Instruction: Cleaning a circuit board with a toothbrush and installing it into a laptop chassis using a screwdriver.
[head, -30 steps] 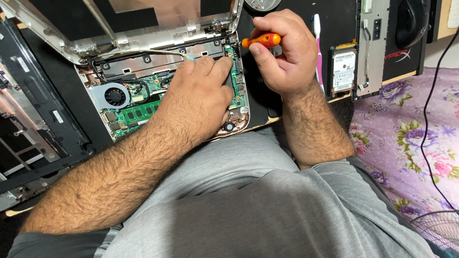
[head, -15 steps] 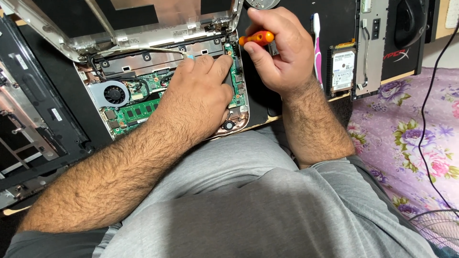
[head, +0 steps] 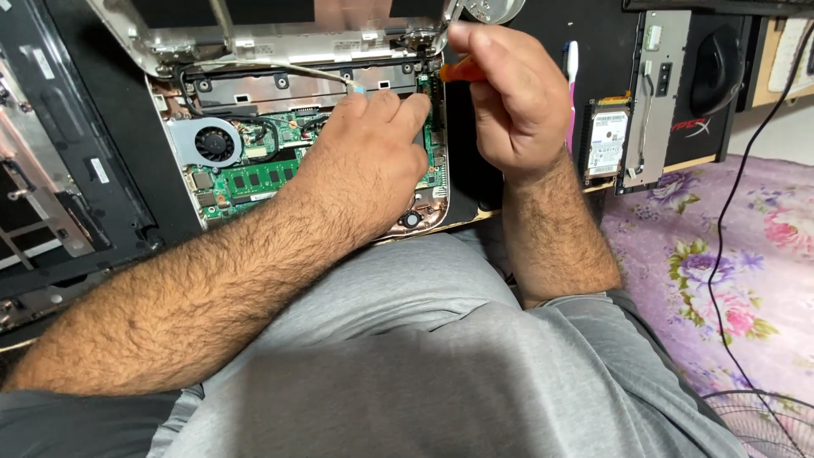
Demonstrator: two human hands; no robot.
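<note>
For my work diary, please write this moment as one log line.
left hand: flat on opened laptop's green circuit board | right hand: grips orange-handled screwdriver at silver hinge corner | grey round fan: uncovered

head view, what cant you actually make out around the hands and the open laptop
- Screwdriver tip: head view, hidden behind the right hand; only the orange handle shows.
- Circuit board middle: head view, covered by the left hand.
- Laptop lid: head view, cut off by the top edge.
- Hard drive label: head view, too small to read.
</note>
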